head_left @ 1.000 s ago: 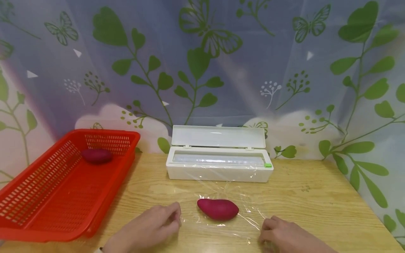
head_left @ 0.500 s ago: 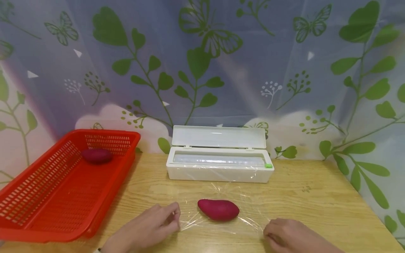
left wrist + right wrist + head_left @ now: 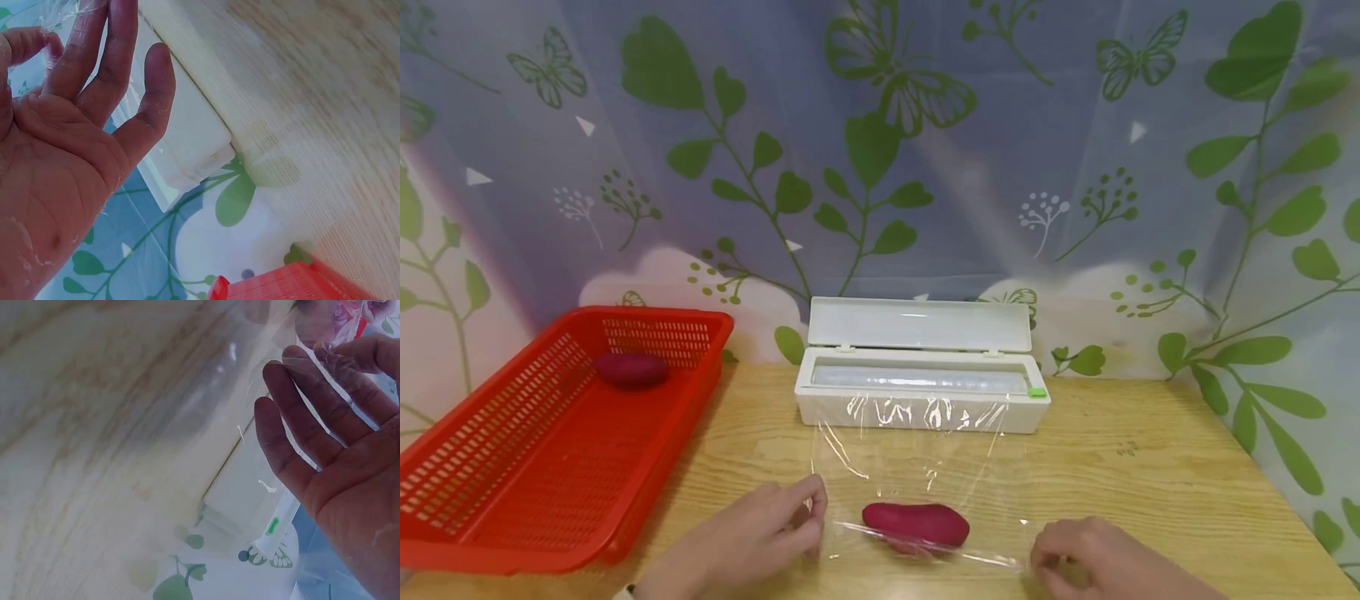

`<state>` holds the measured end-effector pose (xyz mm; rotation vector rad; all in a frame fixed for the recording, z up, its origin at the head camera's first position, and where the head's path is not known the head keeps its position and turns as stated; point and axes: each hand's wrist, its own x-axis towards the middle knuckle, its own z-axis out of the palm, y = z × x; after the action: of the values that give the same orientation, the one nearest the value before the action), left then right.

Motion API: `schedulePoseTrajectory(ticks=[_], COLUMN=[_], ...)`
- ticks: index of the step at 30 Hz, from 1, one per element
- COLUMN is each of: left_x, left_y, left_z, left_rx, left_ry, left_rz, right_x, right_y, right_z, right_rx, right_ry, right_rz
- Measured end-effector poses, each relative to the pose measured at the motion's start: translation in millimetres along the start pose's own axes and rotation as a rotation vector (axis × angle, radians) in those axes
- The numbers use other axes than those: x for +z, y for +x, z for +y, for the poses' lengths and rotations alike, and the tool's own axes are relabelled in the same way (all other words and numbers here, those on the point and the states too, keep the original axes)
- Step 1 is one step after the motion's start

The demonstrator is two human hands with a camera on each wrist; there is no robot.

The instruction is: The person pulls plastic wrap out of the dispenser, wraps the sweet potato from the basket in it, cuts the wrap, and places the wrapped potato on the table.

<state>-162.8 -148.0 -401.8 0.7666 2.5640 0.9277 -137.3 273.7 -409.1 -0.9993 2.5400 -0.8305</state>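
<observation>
A purple-red sweet potato (image 3: 917,525) lies on a sheet of clear cling film (image 3: 925,458), whose front edge crosses over it as a shiny line. The film runs back to a white cling film dispenser (image 3: 921,412) with its lid raised. My left hand (image 3: 760,529) pinches the front left corner of the film between thumb and index finger, the other fingers held away from it, as the left wrist view shows. On the other side, my right hand (image 3: 1101,554) pinches the right corner the same way; its thumb and index finger (image 3: 362,353) meet on the film.
A red plastic basket (image 3: 617,492) stands on the left, with another sweet potato (image 3: 631,370) at its far end. The wooden table (image 3: 1150,467) meets a leaf-patterned curtain (image 3: 925,208) just behind the dispenser. A green cutter slide (image 3: 1037,392) sits at the dispenser's right end.
The sweet potato has shifted toward me, and the film between it and the dispenser is now drawn out and smoother. My right hand has moved slightly right; the left has barely moved.
</observation>
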Motion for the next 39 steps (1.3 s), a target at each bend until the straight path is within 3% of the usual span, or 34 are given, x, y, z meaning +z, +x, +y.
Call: schedulePoseTrajectory(ticks=[4,11,16,20,28,34,39], left_x=[-2.6,-7.3,-10.2,-12.8,-16.0,-15.7,-15.2], left_y=[2.2,8.8,14.9,19.4,29.5,36.8,42.9], left_z=[-2.2,-5.4,-4.6,-2.6,-1.4,-6.2,-9.2], left_rx=[0.035,0.042,0.016,-0.025,0.005,0.027,0.003], left_ry=[0.008,-0.056,-0.033,-0.009,0.107,0.189,0.244], left_rz=[0.026,0.041,0.103,0.151,0.279,0.306,0.3], right_x=[-6,-7,-10,-14,-23,-24,-22], right_y=[2,5,11,17,27,33,40], right_z=[-2,5,7,5,2,6,12], right_rx=[0.077,-0.1,-0.145,-0.143,-0.044,-0.012,-0.011], right_ry=[0.001,-0.094,-0.161,-0.202,-0.242,-0.279,-0.32], right_rz=[0.019,0.199,0.298,0.371,0.439,0.467,0.495])
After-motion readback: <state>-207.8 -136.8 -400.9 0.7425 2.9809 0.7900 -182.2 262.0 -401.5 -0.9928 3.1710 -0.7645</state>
